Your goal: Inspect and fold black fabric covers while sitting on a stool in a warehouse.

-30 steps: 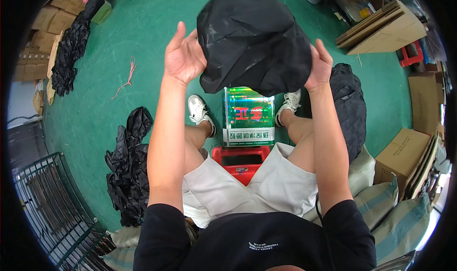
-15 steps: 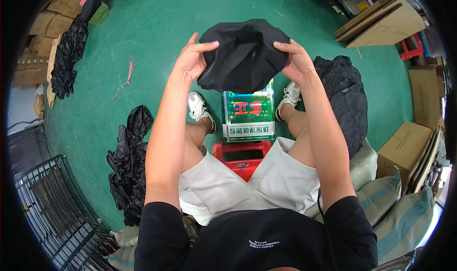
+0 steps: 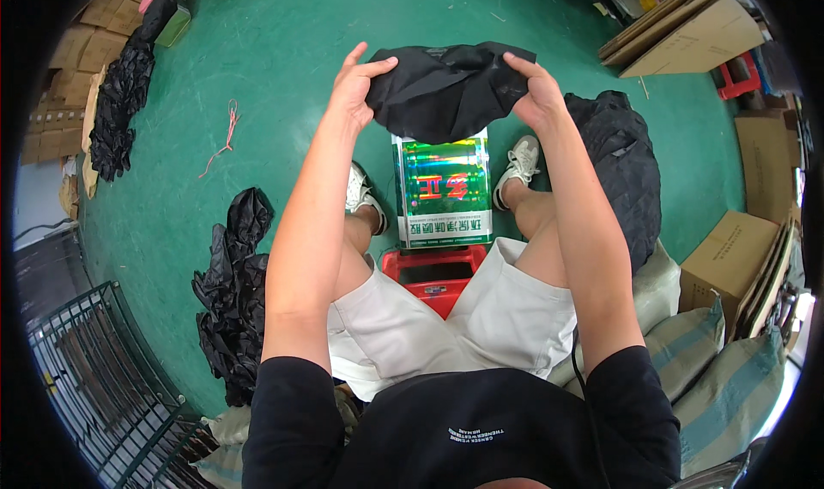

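Note:
A piece of black fabric [image 3: 446, 94], its exact kind unclear, is stretched between my two hands above the floor. My left hand [image 3: 354, 85] grips its left edge, thumb on top and the other fingers mostly behind it. At its right edge my right hand [image 3: 539, 94] pinches it the same way. Below the cloth stands a green and silver metal tin [image 3: 443, 188], its far end covered by the fabric. The tin is between my feet, in front of a red plastic stool [image 3: 433, 287] between my thighs.
Crumpled black cloth [image 3: 232, 291] lies on the left, and a larger black heap [image 3: 611, 163] sits by my right leg. Woven sacks [image 3: 730, 394], a cardboard box [image 3: 725, 261] and stacked cardboard sheets [image 3: 687, 38] line the right. A metal rack [image 3: 107, 377] stands lower left; pink string [image 3: 230, 128] lies on the green floor.
The cloth has changed from a rounded, puffed shape to a flatter, wider one, its lower edge higher. My left hand has risen slightly and my right has shifted a little right.

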### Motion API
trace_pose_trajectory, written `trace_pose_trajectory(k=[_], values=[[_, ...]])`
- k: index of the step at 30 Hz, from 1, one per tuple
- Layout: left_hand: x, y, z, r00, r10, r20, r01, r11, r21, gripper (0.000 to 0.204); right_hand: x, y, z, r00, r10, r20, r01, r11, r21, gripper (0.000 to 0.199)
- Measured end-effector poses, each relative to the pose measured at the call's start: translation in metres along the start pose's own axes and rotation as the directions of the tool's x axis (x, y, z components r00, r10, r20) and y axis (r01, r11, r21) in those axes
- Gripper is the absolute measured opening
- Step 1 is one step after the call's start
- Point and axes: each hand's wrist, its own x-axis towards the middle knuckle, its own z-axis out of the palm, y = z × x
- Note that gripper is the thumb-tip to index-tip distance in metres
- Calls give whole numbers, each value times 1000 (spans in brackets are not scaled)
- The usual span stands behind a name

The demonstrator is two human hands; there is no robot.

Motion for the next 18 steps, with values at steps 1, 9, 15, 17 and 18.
trace_pose_trajectory(k=[1,9,15,17,18], values=[[0,-1,2,1000,-3,0,3,1000,0,90,1,-2,-2,1000,0,-3,0,1000,1,17],[7,11,13,945,289,153,-265,951,-159,57,-4,-18,19,944,-298,143,303,953,-11,27],[22,-19,5,995,94,-21,-92,994,51,44,40,17,-34,996,18,-87,-30,990,-137,10],[31,-53,-24,996,-21,-83,37,980,197,43,48,47,-58,960,-12,-280,-94,927,-363,17],[27,-69,-42,990,-51,-132,85,959,271,43,46,64,-66,923,-75,-377,-134,857,-497,18]])
